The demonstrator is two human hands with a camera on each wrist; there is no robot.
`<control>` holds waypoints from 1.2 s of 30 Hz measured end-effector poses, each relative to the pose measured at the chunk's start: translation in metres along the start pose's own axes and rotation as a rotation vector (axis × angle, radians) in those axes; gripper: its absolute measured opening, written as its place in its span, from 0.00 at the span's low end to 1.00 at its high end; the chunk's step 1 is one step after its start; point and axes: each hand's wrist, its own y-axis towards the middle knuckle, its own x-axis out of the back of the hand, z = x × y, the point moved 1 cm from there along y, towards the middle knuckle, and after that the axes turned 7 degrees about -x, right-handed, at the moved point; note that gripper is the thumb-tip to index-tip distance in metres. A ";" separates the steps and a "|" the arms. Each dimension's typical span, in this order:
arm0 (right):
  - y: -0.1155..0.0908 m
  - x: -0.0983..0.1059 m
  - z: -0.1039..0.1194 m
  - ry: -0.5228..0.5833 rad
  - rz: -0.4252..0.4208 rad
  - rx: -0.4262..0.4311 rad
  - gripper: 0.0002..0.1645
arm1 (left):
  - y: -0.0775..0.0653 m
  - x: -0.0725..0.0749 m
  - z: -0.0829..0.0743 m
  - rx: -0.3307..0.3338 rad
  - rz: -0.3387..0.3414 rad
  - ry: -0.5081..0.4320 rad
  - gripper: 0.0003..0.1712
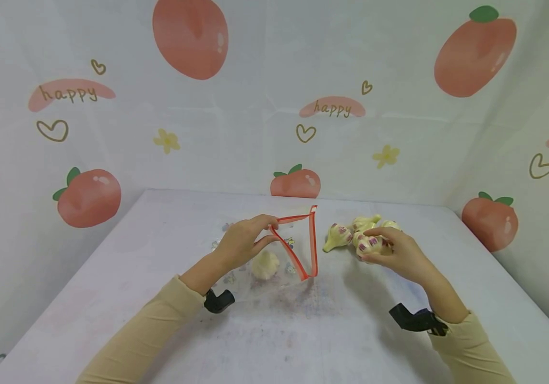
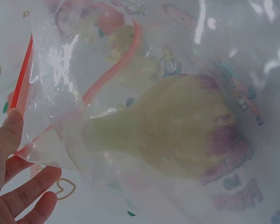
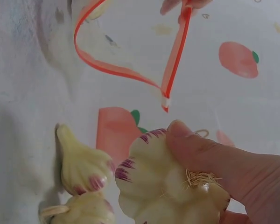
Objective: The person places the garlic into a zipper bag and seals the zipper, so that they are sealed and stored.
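My left hand (image 1: 241, 243) pinches the red-edged mouth of a clear zip bag (image 1: 313, 248) between thumb and fingers, and the mouth gapes toward the right. Inside the bag lies one garlic bulb (image 1: 265, 265); the left wrist view shows this bulb (image 2: 186, 126) through the printed plastic, its stem toward the mouth. My right hand (image 1: 406, 257) grips another garlic bulb (image 1: 369, 245), white with purple streaks. Its root tuft faces the camera in the right wrist view, where the held bulb (image 3: 154, 182) is below the bag's red rim (image 3: 116, 70).
Close behind the right hand are more garlic bulbs on the white table (image 1: 264, 341): one bulb (image 1: 337, 238) to the left, one bulb (image 1: 363, 222) behind and one bulb (image 1: 390, 224) partly hidden by the hand. A printed cloth backdrop (image 1: 236, 133) stands along the table's far edge.
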 end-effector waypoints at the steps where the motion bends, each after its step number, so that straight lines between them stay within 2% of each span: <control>1: 0.000 -0.001 0.001 0.004 0.000 0.004 0.29 | 0.000 0.000 0.000 -0.002 -0.003 0.000 0.15; 21: 0.003 -0.016 0.021 0.064 -0.022 0.108 0.29 | 0.001 0.001 -0.001 -0.005 -0.002 0.001 0.16; 36: 0.004 -0.025 0.034 0.078 -0.010 0.137 0.30 | 0.001 0.002 -0.003 -0.007 -0.005 -0.002 0.15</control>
